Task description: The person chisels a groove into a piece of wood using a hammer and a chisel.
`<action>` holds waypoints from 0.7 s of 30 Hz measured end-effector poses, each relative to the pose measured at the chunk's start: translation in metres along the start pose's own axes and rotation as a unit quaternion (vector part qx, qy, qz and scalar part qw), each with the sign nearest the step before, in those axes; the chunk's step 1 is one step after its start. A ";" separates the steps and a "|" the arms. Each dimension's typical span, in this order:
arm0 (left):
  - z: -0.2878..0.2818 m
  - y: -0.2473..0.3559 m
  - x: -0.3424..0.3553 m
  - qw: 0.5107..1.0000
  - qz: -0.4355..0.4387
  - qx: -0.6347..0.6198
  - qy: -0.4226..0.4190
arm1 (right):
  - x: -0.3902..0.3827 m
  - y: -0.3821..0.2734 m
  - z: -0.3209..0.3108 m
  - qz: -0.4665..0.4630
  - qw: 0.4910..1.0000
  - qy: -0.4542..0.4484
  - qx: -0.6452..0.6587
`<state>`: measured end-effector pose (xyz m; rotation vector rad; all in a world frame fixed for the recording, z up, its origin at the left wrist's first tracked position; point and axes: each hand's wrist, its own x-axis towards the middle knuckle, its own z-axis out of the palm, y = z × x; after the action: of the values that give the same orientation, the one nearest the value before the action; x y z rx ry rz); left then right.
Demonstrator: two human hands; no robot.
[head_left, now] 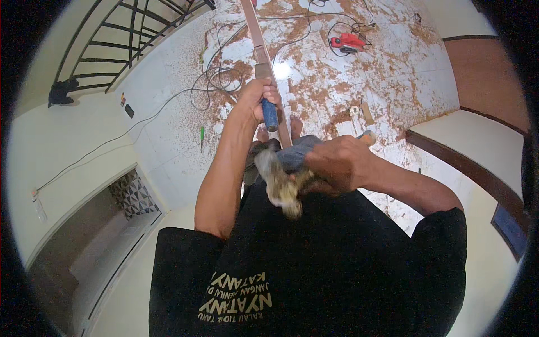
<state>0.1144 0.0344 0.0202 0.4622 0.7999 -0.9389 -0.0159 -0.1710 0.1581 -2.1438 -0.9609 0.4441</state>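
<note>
One blue-handled chisel with a flat metal blade [270,116], gripped in the closed left hand [259,94], over one long, narrow reddish-brown wooden board [256,33] (whether its tip touches the wood cannot be told). One hammer-like tool [275,175], blurred, its handle enclosed by the right hand [341,161], before the black shirt [337,258]. On the white tiled floor [168,168], with scattered brown shavings: one red power tool [347,41], one slim green-handled screwdriver [202,133].
</note>
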 end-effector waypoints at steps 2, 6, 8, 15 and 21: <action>0.007 0.000 0.003 1.000 -0.003 0.018 0.013 | -0.001 0.005 0.003 -0.067 0.997 0.016 0.037; 0.005 -0.005 0.005 1.000 0.018 0.015 0.008 | -0.003 0.022 0.012 0.078 0.991 -0.004 -0.112; 0.003 -0.004 0.007 0.999 0.021 0.026 0.006 | -0.004 0.010 0.013 0.009 0.998 0.014 -0.064; -0.020 -0.027 -0.003 0.999 0.028 0.014 -0.009 | -0.023 0.011 0.014 0.022 0.999 -0.015 -0.039; -0.016 -0.022 -0.008 0.999 0.022 0.026 -0.011 | -0.019 0.017 0.020 0.049 0.998 0.024 -0.044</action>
<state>0.0870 0.0376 0.0161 0.5117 0.7444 -0.9240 -0.0313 -0.1830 0.1324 -2.2778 -0.8659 0.4040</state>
